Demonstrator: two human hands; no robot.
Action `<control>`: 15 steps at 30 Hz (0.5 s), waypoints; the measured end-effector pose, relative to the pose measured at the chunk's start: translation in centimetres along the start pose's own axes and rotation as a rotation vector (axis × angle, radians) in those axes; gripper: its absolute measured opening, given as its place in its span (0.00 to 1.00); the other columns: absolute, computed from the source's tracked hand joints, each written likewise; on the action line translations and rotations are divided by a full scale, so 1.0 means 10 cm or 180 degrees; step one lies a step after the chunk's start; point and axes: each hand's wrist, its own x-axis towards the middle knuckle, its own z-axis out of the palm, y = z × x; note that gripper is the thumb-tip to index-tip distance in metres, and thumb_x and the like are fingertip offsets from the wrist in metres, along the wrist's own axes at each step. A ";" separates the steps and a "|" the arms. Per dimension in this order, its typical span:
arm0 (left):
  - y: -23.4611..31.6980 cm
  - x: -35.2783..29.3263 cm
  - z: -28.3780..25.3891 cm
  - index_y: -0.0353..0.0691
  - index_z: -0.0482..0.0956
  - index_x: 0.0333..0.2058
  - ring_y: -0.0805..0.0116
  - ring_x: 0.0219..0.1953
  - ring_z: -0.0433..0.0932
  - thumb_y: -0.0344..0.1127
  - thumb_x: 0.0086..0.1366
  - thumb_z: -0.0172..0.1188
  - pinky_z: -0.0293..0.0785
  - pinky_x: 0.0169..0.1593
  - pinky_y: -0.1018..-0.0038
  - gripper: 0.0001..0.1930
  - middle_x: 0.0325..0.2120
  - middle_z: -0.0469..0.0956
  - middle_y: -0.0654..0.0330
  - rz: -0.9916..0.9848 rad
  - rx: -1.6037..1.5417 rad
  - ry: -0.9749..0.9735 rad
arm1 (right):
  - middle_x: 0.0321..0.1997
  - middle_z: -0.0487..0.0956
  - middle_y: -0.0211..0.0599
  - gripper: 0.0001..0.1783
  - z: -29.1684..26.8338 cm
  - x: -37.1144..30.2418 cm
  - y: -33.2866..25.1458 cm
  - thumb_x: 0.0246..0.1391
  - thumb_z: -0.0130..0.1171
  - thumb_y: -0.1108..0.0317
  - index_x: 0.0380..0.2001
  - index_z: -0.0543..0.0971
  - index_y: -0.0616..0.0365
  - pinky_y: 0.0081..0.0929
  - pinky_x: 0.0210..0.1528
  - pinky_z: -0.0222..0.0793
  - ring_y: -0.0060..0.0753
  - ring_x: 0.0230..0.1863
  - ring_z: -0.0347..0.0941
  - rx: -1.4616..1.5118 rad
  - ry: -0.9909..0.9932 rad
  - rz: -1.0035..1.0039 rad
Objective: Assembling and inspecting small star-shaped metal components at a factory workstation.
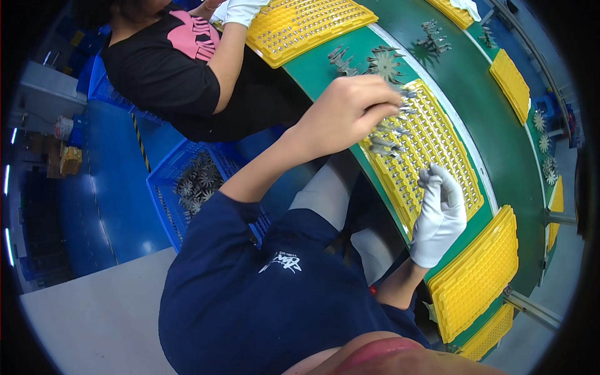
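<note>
My bare left hand [350, 111] is closed on a grey metal star-shaped piece [389, 139] with several prongs, part of it blurred and hidden by my fingers. The piece is held over the upper part of a yellow tray [470, 181], which carries rows of small shiny metal parts. Above the tray's lower half, my right hand [439, 215] in a white glove has its thumb and fingers pinched together. Something dark grey shows at those fingertips, too small to make out.
More star-shaped metal pieces [384, 64] lie on the green bench [459, 87] beyond the tray. Stacked yellow trays [478, 275] are at the near right. On my left, a blue crate [164, 203] holds similar pieces. Beside me, a co-worker's gloved hand [245, 10] is at another yellow tray [275, 55].
</note>
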 end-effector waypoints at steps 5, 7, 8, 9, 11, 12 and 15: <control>-0.30 0.86 0.62 0.33 0.85 0.36 0.64 0.30 0.82 0.31 0.60 0.65 0.77 0.39 0.73 0.08 0.29 0.84 0.53 -0.0046 -0.0621 -0.0089 | 0.41 0.82 0.40 0.10 -0.10 -0.14 0.17 0.63 0.59 0.73 0.45 0.81 0.68 0.25 0.49 0.76 0.29 0.42 0.81 0.0221 0.0097 0.0019; -0.49 1.24 0.97 0.34 0.85 0.37 0.63 0.30 0.83 0.32 0.60 0.65 0.77 0.39 0.72 0.09 0.29 0.84 0.52 0.0059 -0.0709 -0.0080 | 0.36 0.83 0.40 0.07 -0.05 -0.17 0.11 0.62 0.59 0.76 0.41 0.82 0.66 0.24 0.45 0.76 0.27 0.38 0.81 0.0015 0.0003 -0.0282; -0.61 1.41 1.23 0.35 0.85 0.37 0.63 0.31 0.83 0.33 0.59 0.65 0.77 0.39 0.71 0.10 0.30 0.84 0.51 0.0085 -0.0703 -0.0147 | 0.33 0.83 0.39 0.05 -0.04 -0.17 0.14 0.60 0.61 0.75 0.38 0.83 0.64 0.23 0.42 0.75 0.26 0.36 0.81 -0.0004 -0.0042 -0.0246; -0.72 1.56 1.49 0.36 0.85 0.38 0.62 0.31 0.83 0.33 0.59 0.65 0.77 0.40 0.71 0.10 0.30 0.85 0.51 0.0095 -0.0690 -0.0211 | 0.31 0.83 0.39 0.05 -0.03 -0.18 0.20 0.59 0.62 0.74 0.37 0.83 0.62 0.24 0.38 0.74 0.29 0.34 0.81 -0.0142 -0.0011 -0.0352; -0.92 1.80 1.90 0.37 0.86 0.38 0.61 0.32 0.84 0.32 0.59 0.64 0.78 0.41 0.71 0.09 0.30 0.85 0.51 0.0090 -0.0517 -0.0339 | 0.30 0.83 0.41 0.05 -0.03 -0.19 0.23 0.57 0.63 0.73 0.37 0.84 0.60 0.26 0.37 0.73 0.34 0.32 0.81 -0.0365 -0.0205 -0.0562; -1.07 1.88 2.08 0.38 0.86 0.38 0.60 0.32 0.84 0.33 0.59 0.64 0.78 0.42 0.71 0.09 0.31 0.85 0.51 0.0263 -0.0554 -0.0198 | 0.30 0.82 0.42 0.06 -0.02 -0.19 0.21 0.56 0.63 0.73 0.37 0.84 0.58 0.28 0.36 0.73 0.38 0.31 0.80 -0.0367 -0.0317 -0.0592; -1.25 2.09 2.47 0.39 0.87 0.39 0.65 0.34 0.85 0.34 0.60 0.66 0.79 0.43 0.72 0.10 0.32 0.86 0.54 -0.0103 -0.0876 -0.0361 | 0.29 0.82 0.38 0.07 -0.09 -0.20 0.15 0.56 0.63 0.74 0.38 0.84 0.58 0.31 0.37 0.73 0.40 0.31 0.79 -0.0663 -0.0588 -0.0915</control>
